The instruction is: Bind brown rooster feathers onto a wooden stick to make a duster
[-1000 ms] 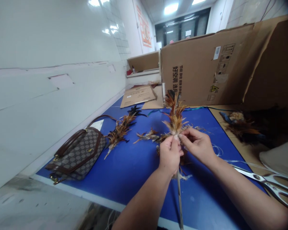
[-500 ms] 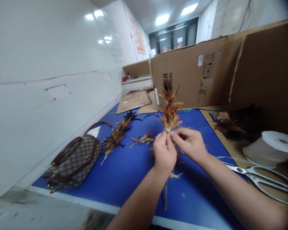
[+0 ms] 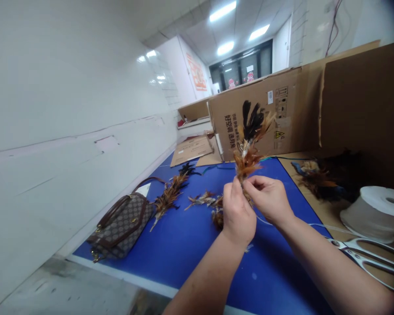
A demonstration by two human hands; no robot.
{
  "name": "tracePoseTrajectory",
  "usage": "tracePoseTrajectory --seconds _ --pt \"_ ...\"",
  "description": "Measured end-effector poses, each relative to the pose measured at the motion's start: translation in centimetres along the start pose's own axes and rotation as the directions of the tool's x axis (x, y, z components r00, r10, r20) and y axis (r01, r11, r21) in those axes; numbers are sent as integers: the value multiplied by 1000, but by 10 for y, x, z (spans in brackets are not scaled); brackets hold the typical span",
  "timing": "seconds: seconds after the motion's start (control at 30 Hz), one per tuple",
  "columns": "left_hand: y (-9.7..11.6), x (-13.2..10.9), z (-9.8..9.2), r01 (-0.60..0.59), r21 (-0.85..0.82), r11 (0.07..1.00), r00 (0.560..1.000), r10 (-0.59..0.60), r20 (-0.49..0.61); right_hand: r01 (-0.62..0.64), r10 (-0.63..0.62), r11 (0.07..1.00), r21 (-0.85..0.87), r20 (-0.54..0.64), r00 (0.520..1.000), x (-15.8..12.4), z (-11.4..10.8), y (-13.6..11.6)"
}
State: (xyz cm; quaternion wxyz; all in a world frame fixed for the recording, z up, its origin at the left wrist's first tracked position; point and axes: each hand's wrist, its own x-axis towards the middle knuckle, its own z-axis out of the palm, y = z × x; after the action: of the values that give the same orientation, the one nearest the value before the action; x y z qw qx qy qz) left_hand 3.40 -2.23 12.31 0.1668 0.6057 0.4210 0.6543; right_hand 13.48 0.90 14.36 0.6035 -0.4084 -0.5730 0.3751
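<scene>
Smooth blue tabletop [image 3: 190, 245] lies before a printed brown cardboard box [image 3: 300, 109]. Over the tabletop, a brown-and-black feather bundle [image 3: 248, 161] stands nearly upright, base clasped in the left hand [image 3: 239, 215]. Right hand [image 3: 272, 199]: narrow pinch beside the base, contents hidden. Caution: slackened left grip could let the bundle slip.

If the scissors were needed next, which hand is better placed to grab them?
Probably the right hand: the scissors lie off to that side. The left hand is farther away and grips the feather bundle.
</scene>
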Motion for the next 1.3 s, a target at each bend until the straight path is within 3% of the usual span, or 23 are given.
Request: tracePoseTrajectory --seconds 0.27,0.4,0.57,0.77,0.97,1.3 --pt "-11 -4 -8 -16 99 995 996 25 -87 15 -14 1000 -18 54 998 -3 12 13" --pt "-14 -6 -8 -54 156 986 991 73 -116 29 -34 999 37 145 989 -5 13 12" --pt "-14 -8 -5 -93 178 980 983 119 -143 16 -24 998 53 163 986 -3 10 11" --pt "-11 -11 -11 -39 70 997 994 46 -99 4 -34 989 150 202 979 1 2 13" --pt "-10 -9 -22 -18 38 999 999 20 -47 8 -41 992 126 255 966 3 0 20" --pt "-40 -16 -13 -174 292 940 967 220 -132 -25 27 1000 -16 137 990 -8 23 34"
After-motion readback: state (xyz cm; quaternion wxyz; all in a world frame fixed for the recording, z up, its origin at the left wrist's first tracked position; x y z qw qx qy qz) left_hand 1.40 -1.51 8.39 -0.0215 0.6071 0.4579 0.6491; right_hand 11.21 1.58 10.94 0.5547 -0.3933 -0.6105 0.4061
